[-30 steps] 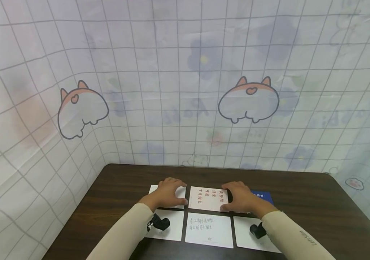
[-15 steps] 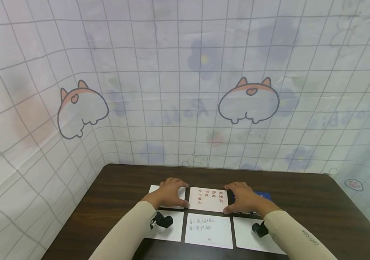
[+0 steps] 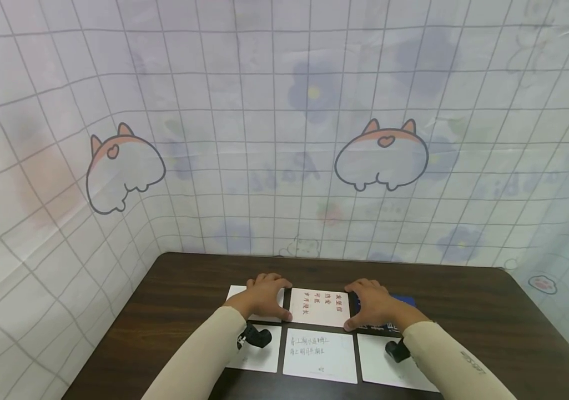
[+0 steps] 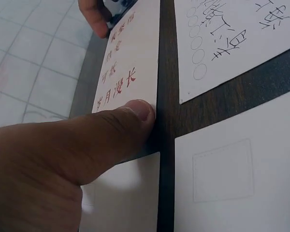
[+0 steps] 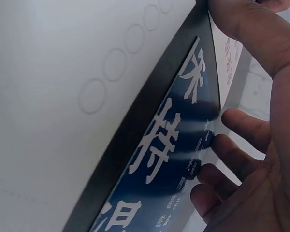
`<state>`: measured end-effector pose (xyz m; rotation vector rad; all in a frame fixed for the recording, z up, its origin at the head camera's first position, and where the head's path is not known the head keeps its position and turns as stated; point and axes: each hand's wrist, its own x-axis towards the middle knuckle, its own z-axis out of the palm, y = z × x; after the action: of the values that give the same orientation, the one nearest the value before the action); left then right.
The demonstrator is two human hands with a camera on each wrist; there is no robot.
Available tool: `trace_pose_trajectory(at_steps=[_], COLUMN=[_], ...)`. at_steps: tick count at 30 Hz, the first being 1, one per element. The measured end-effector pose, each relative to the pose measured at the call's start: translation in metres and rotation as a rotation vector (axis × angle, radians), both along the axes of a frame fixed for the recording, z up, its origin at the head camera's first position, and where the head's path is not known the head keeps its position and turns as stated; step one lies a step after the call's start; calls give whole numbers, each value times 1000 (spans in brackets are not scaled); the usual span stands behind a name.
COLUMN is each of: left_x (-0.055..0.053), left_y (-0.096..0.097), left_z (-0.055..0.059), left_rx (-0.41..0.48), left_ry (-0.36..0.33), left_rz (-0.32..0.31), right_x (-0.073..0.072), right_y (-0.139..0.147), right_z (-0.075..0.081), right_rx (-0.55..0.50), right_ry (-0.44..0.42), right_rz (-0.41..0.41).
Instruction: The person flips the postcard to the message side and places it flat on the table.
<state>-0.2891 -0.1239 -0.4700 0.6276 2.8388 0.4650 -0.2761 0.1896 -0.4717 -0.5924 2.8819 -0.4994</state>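
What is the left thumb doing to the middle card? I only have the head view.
Observer: In the left wrist view, the left hand sets its thumb tip against the side edge of the card with red writing, close to a corner.
Operator: And the right hand?
Observer: The right wrist view shows the right hand with its fingertips resting on the blue card, which carries large white characters.
Operator: Anything on the blank cards?
Observer: The left wrist view shows a plain white card with a faint square outline printed on it.
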Motion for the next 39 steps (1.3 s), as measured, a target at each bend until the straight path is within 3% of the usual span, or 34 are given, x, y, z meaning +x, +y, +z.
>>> trace_pose_trajectory(at_steps=[18, 28, 33, 39], left_x=[4, 3, 3, 3], left_y=[5, 6, 6, 4], left_z=[7, 5, 4, -5], left_rx=[1, 6, 58, 95], left_ry=[-37, -37, -23, 46], left_rz=[28, 33, 43, 33], right_x=[-5, -4, -3, -2], right_y=[-5, -4, -4, -4], right_z=[6, 6, 6, 3], right_rx=[30, 10, -3, -19], right_ry=[-53, -38, -24, 5], right_rz=[-18, -30, -26, -36])
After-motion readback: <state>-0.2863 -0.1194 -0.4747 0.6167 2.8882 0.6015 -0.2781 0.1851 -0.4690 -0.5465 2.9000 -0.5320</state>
